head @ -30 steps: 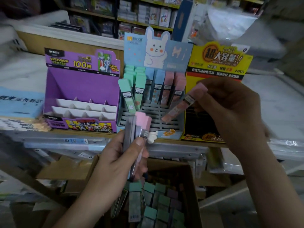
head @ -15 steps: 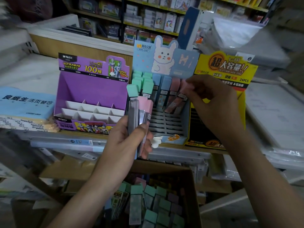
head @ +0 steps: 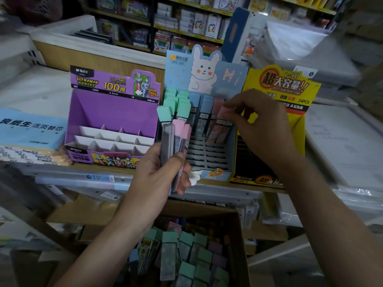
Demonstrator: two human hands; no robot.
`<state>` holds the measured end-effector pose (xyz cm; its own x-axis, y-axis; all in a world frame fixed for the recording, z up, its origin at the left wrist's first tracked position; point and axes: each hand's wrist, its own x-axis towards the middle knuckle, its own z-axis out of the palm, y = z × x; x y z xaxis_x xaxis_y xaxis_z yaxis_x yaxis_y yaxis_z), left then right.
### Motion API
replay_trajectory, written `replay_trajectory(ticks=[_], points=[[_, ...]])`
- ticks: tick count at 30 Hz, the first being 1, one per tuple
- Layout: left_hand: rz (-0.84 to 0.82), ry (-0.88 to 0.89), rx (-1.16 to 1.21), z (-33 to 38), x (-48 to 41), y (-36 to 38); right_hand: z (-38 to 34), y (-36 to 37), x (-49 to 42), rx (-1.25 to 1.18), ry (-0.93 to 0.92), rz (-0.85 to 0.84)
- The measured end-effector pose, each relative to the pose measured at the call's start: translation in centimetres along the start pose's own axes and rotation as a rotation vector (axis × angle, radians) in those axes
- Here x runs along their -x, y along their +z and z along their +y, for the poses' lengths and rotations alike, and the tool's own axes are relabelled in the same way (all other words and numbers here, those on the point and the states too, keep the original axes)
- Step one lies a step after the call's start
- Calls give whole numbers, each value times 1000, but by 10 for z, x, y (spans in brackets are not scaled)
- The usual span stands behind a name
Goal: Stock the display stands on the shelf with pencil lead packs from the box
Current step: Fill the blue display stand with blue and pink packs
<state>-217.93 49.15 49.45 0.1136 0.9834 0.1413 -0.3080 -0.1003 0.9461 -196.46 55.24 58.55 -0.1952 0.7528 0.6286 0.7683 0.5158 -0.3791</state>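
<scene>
a pink-capped pencil lead pack (head: 222, 116) sits tilted at the right end of the filled rows in the blue rabbit display stand (head: 207, 79). its cap is pinched in the grip of the right hand (head: 263, 127), fingertips curled onto it. green, blue and pink packs fill the stand's back rows; the ribbed slots in front lie open down to the front lip. the left hand (head: 153, 179) hovers just before that stand, its grip clenched around a bundle of packs (head: 176, 139) held upright, one green cap and two pink caps on top. the purple display stand (head: 112, 112) is just beside on the left, and the yellow display stand (head: 290, 88) is on the right, partly behind the right wrist. all three sit near the front edge of the shelf (head: 62, 172). below, the cardboard box (head: 241, 241) holds loose packs (head: 186, 251).
</scene>
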Motion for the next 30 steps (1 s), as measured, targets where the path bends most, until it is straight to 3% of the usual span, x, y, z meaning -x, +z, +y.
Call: replay_trajectory(ticks=[17, 20, 25, 30], points=[[9, -41, -2, 8, 1, 2, -7, 12, 4, 132, -28, 80], [-7, -45, 26, 7, 1, 2, -21, 11, 11, -65, 48, 46], [-43, -27, 31, 6, 1, 4, -35, 17, 23, -401, 309, -168], [-77, -45, 33, 6, 0, 6, -33, 21, 30, -623, 382, -274]])
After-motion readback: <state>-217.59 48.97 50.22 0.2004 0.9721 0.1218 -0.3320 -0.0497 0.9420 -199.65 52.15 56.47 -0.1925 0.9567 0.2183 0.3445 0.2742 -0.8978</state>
